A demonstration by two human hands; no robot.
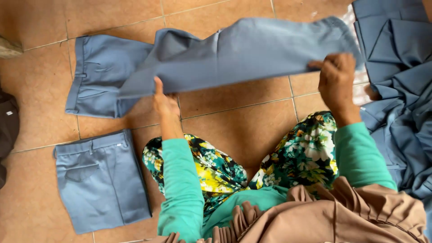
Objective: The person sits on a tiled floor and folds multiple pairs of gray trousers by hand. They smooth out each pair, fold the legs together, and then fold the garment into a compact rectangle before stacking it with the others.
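Note:
A pair of grey-blue trousers (pixel 234 54) lies across the tiled floor, its waistband end flat at the left and its legs lifted off the tiles. My left hand (pixel 164 101) pinches the lower edge of the lifted cloth near the middle. My right hand (pixel 336 81) grips the leg end at the right and holds it up. Both arms wear green sleeves. My knees in flowered cloth (pixel 301 155) show below the hands.
A folded pair of the same grey-blue trousers (pixel 101 180) lies at the lower left. A heap of unfolded grey-blue garments (pixel 398 67) fills the right side. Dark cloth (pixel 6 130) sits at the left edge. The floor is orange-brown tile (pixel 234 117).

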